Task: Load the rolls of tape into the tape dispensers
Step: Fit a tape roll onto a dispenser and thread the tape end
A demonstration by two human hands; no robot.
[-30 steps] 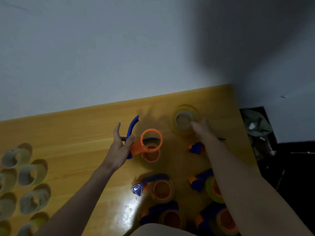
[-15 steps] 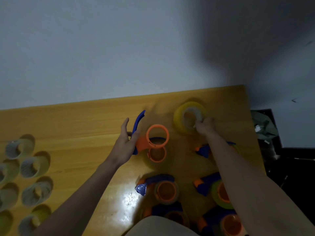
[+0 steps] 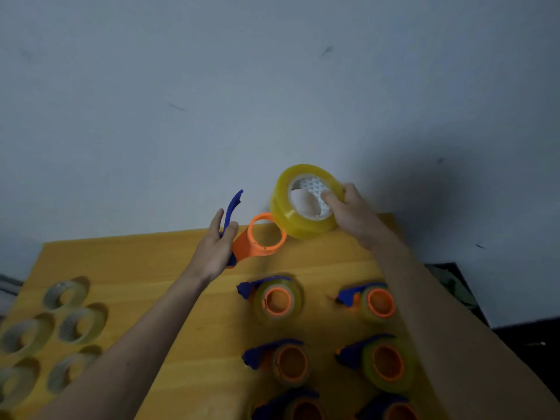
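Observation:
My left hand (image 3: 216, 248) holds an empty tape dispenser (image 3: 257, 237) with an orange drum and a blue handle, lifted above the yellow table (image 3: 145, 268). My right hand (image 3: 348, 212) grips a yellow roll of tape (image 3: 298, 218) with a white core, one finger inside the core. The roll hangs just right of and above the orange drum, its lower edge touching or nearly touching the drum's rim.
Several loaded dispensers, such as one (image 3: 272, 298) and another (image 3: 372, 303), stand in two columns at the near right. Several loose tape rolls (image 3: 72, 322) lie at the left of the table. A grey wall rises behind; dark floor lies right of the table.
My right hand has lifted the yellow roll off the table and brought it up beside the orange drum. My left hand raised the dispenser a little. The camera tilted upward.

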